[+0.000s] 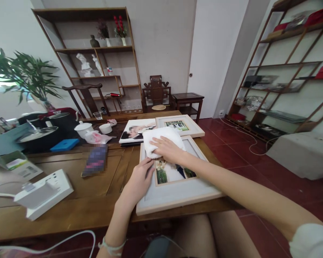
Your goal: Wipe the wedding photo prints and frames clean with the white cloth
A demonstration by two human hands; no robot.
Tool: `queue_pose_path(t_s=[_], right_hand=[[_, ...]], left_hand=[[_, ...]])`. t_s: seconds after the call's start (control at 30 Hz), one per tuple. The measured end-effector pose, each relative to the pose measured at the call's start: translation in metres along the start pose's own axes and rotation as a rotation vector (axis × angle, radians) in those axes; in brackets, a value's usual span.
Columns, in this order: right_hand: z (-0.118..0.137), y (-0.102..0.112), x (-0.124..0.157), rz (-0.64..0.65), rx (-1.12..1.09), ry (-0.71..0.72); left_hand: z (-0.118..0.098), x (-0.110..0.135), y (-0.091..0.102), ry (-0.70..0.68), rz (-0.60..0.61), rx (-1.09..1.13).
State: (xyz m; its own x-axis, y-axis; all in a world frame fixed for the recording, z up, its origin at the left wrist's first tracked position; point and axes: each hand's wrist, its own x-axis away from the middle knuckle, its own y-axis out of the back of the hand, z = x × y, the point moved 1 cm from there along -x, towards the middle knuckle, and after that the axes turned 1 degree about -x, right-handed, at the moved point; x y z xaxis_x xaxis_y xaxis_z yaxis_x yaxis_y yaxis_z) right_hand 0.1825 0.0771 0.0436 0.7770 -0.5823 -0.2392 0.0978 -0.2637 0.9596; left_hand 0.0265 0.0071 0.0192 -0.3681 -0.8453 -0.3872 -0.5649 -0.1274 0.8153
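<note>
A light wooden picture frame [177, 203] lies flat on the table in front of me, with a wedding photo [174, 173] in its middle. On its upper left part rests a folded white cloth [165, 133]. My right hand [170, 148] presses on this cloth from above and holds it against the frame, its fingers over the fabric. My left hand [141, 179] grips the frame's left side, fingertips close beside the cloth's lower edge. Both hands and the cloth cover part of the photo.
Behind lie a second framed photo [195, 129] and a white photo panel [127, 129]. Leftward on the wooden table [97, 190] are a white power strip [50, 193], a small box [20, 165], a blue block [64, 144], a white teapot [83, 129] and a black pot [37, 138].
</note>
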Motion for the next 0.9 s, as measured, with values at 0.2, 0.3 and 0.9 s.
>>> queue_pose_path(t_s=[0.2, 0.3, 0.9], right_hand=[[-0.019, 0.007, 0.042, 0.064, 0.004, -0.142], [-0.038, 0.020, 0.073, 0.074, 0.022, -0.237], [0.078, 0.073, 0.145, 0.186, -0.316, -0.178]], left_hand=[[0.003, 0.001, -0.002, 0.013, 0.007, -0.009], [0.004, 0.001, -0.002, 0.013, 0.013, -0.021], [0.007, 0.001, -0.003, 0.015, 0.019, -0.017]])
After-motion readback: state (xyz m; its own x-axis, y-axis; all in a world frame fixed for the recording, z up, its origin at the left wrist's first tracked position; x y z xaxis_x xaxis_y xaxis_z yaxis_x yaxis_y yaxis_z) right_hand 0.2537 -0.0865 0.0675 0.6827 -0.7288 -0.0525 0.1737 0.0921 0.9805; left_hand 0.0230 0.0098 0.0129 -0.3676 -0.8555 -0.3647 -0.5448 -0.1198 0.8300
